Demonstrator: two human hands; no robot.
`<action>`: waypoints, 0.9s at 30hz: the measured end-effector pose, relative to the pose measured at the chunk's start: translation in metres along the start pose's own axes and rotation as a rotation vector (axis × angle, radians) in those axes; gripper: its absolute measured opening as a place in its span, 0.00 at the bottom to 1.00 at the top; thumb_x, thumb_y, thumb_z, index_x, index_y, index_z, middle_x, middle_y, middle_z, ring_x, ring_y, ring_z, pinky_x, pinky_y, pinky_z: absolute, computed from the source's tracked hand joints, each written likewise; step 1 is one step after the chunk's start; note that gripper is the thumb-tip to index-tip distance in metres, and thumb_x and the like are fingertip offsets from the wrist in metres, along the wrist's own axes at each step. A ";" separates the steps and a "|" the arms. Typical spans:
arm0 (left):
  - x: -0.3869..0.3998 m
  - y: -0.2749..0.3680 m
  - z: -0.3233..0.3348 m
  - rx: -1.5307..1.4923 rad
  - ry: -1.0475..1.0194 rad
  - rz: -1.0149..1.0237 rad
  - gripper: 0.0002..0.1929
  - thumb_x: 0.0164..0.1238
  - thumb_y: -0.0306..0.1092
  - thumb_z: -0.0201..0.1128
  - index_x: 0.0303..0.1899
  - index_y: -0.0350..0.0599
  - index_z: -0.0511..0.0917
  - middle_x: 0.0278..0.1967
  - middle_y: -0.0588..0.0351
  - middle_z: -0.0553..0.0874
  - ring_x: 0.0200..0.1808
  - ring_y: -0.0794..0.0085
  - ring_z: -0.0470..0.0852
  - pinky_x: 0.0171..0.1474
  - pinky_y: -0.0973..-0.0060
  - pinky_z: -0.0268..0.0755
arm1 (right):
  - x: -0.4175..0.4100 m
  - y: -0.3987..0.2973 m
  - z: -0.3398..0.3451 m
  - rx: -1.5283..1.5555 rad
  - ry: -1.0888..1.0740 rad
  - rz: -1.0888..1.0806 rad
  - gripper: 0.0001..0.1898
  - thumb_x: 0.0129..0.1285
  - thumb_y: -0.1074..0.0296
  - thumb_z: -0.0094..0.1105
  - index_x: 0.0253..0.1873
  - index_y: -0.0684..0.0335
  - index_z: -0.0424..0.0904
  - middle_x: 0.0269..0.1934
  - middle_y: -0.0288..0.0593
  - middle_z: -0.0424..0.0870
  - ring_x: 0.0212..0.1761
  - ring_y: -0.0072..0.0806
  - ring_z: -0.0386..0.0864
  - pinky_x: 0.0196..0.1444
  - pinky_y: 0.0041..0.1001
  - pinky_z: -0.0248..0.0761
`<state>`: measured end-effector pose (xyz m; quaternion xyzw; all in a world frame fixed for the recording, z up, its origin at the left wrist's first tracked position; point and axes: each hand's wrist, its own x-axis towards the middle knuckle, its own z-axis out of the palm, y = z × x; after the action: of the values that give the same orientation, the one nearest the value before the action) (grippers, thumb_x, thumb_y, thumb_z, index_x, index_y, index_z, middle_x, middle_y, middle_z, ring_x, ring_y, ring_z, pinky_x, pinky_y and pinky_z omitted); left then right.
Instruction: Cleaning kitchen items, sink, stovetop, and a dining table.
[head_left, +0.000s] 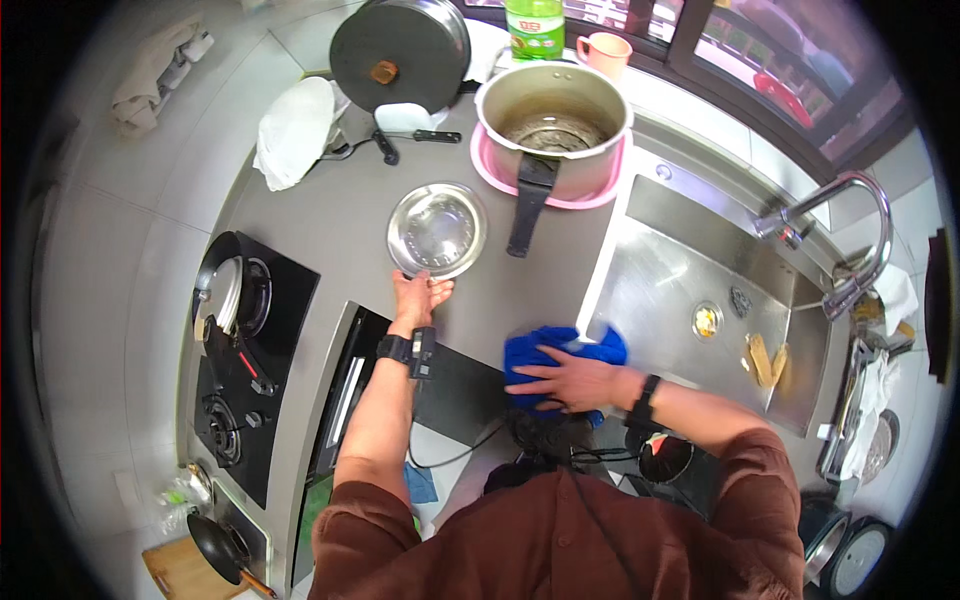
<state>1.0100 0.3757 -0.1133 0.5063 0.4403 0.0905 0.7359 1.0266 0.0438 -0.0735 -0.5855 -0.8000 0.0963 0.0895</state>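
My left hand (422, 298) is at the near rim of a shallow stainless steel bowl (437, 231) on the grey countertop, with its fingertips on the rim. Nothing shows inside the bowl. My right hand (574, 381) lies spread over a bunched blue cloth (529, 349) at the counter's front edge, beside the sink's left corner. Part of the cloth is hidden under the palm and its far end is blurred. Beyond the bowl, to the right, a pressure cooker pot (555, 135) without a lid stands in a pink basin (484, 161), its black handle pointing towards me.
A stainless steel sink (660, 262) with a curved faucet (862, 187) lies on the right, with scraps in its drain (706, 321). Knives (437, 136), a dark round lid (405, 60) and a green bottle (535, 34) are at the back. A gas hob (247, 360) is on the left.
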 end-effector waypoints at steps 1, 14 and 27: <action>0.000 0.000 -0.001 0.013 0.027 0.024 0.19 0.74 0.24 0.47 0.59 0.41 0.48 0.38 0.35 0.82 0.26 0.57 0.87 0.25 0.68 0.84 | 0.029 0.012 0.010 -0.017 0.108 -0.029 0.22 0.61 0.51 0.58 0.61 0.36 0.79 0.77 0.30 0.54 0.79 0.37 0.50 0.75 0.57 0.43; -0.115 0.052 -0.069 0.146 0.050 0.426 0.24 0.74 0.26 0.47 0.68 0.43 0.51 0.34 0.43 0.84 0.24 0.67 0.86 0.26 0.77 0.82 | 0.121 0.116 -0.005 -0.020 0.472 0.742 0.26 0.50 0.62 0.70 0.58 0.43 0.80 0.66 0.44 0.69 0.62 0.45 0.68 0.55 0.44 0.69; -0.159 -0.022 -0.073 0.139 -0.129 0.129 0.19 0.70 0.29 0.50 0.61 0.45 0.64 0.33 0.54 0.83 0.18 0.75 0.79 0.19 0.79 0.75 | -0.170 0.048 -0.033 1.298 1.254 1.663 0.35 0.64 0.42 0.58 0.68 0.62 0.67 0.56 0.54 0.80 0.53 0.40 0.82 0.52 0.40 0.77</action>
<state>0.8545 0.3217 -0.0503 0.5879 0.3637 0.0741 0.7187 1.1298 -0.1024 -0.0590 -0.7095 0.1948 0.2063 0.6450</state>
